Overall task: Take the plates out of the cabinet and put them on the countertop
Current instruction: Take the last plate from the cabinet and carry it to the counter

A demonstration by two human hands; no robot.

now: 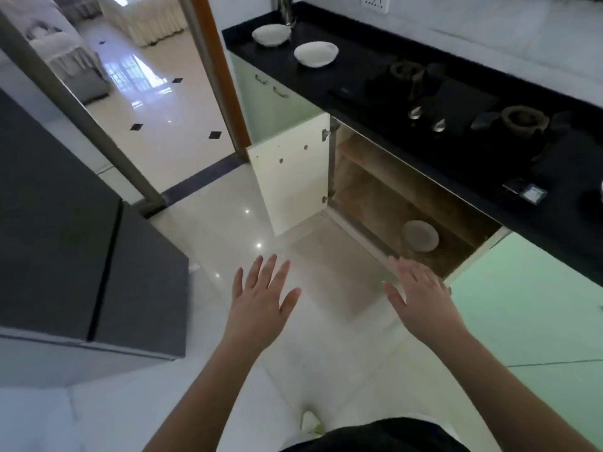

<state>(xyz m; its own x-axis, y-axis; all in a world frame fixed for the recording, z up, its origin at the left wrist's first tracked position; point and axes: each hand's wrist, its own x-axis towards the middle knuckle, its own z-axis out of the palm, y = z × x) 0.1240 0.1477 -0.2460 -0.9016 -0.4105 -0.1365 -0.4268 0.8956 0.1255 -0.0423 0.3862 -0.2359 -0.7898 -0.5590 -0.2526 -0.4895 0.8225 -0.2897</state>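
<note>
One pale round plate (420, 236) lies on the wooden floor of the open lower cabinet (375, 194), under the black countertop (352, 65). Two white plates stand on that countertop at its far left end, one (271, 34) near the tap and one (316, 53) just to its right. My left hand (261, 295) hovers over the floor tiles, fingers spread, holding nothing. My right hand (419, 293) is stretched out with fingers apart, just in front of the cabinet's lower edge and a little short of the plate inside.
The cabinet's white door (293, 174) hangs open to the left. A black gas hob with two burners (456, 102) fills the middle of the countertop. A dark grey fridge (81, 256) stands at the left. A pale green closed door (538, 305) is at the right.
</note>
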